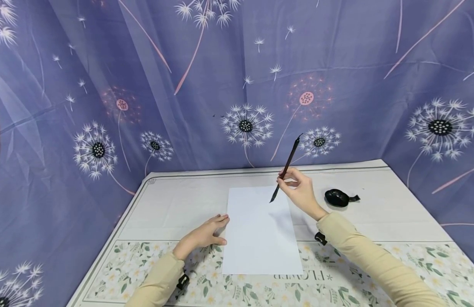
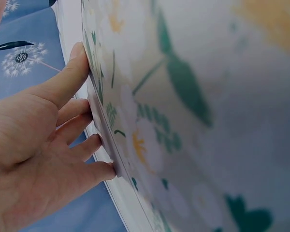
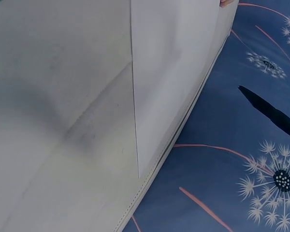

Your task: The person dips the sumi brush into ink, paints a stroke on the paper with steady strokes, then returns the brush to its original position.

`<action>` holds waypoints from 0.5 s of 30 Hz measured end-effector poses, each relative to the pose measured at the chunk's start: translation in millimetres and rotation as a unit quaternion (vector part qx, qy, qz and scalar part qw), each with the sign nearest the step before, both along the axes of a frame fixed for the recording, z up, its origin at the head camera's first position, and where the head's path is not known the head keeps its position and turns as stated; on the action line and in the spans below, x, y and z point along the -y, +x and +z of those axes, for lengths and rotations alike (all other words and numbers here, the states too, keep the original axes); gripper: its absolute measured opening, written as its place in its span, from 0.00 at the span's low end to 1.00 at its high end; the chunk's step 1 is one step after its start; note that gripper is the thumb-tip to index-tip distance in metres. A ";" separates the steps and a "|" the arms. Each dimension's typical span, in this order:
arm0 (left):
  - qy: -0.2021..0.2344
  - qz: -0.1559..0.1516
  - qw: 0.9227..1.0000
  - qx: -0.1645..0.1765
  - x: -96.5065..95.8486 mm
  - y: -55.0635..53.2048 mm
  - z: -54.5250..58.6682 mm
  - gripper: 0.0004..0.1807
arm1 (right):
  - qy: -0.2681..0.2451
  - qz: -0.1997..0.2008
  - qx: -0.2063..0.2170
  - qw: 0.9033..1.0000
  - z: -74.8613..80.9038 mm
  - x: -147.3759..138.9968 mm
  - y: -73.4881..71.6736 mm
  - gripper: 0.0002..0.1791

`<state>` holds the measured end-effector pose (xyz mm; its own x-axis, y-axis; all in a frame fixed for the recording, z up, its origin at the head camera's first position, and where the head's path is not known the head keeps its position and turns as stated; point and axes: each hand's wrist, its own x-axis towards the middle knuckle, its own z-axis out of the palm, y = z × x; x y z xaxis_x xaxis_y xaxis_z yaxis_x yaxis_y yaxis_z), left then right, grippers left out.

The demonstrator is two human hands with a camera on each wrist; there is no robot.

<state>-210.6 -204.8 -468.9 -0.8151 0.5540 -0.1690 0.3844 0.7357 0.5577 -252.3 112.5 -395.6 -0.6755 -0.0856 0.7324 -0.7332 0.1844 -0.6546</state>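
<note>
The tabletop (image 1: 390, 204) is white, with a flowered band (image 1: 145, 264) along its near side. The paper (image 1: 256, 238) lies flat, partly over that band; apart, to its right, sits a black dish (image 1: 337, 198).

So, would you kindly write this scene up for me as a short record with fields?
Left hand: rests at the left edge of the paper
Right hand: holds the brush by its shaft
Brush: dark, slanted, tip down, clear of the paper
Paper: white, lying flat, no marks visible
Dish: small, black, to the right of the right hand; contents unclear
Table cover: pale, with a floral band
Backdrop: bluish purple cloth, dandelion print
</note>
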 end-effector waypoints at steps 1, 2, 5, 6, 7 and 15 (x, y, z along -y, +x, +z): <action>-0.001 0.000 1.000 -0.001 0.1 -0.3 -0.6 0.42 | 0.002 0.001 0.001 1.000 -0.1 0.3 0.0 0.08; -0.001 0.000 1.000 -0.002 -0.1 -0.7 -0.9 0.42 | 0.003 0.003 0.002 1.000 -0.3 0.5 -0.1 0.08; -0.004 0.001 1.000 -0.004 -0.4 -0.9 -0.7 0.42 | 0.006 0.004 0.007 1.000 -0.7 1.1 -0.3 0.09; -0.004 0.002 1.000 -0.004 -0.5 -0.7 -0.6 0.42 | 0.009 0.004 0.009 1.000 -0.6 1.3 -0.1 0.09; -0.003 0.002 1.000 -0.004 -0.5 -0.4 -0.4 0.42 | 0.011 0.004 0.010 1.000 -0.5 1.5 0.0 0.09; -0.003 0.005 1.000 0.000 0.1 0.6 -2.4 0.42 | 0.019 0.014 0.018 1.000 0.1 4.3 2.8 0.07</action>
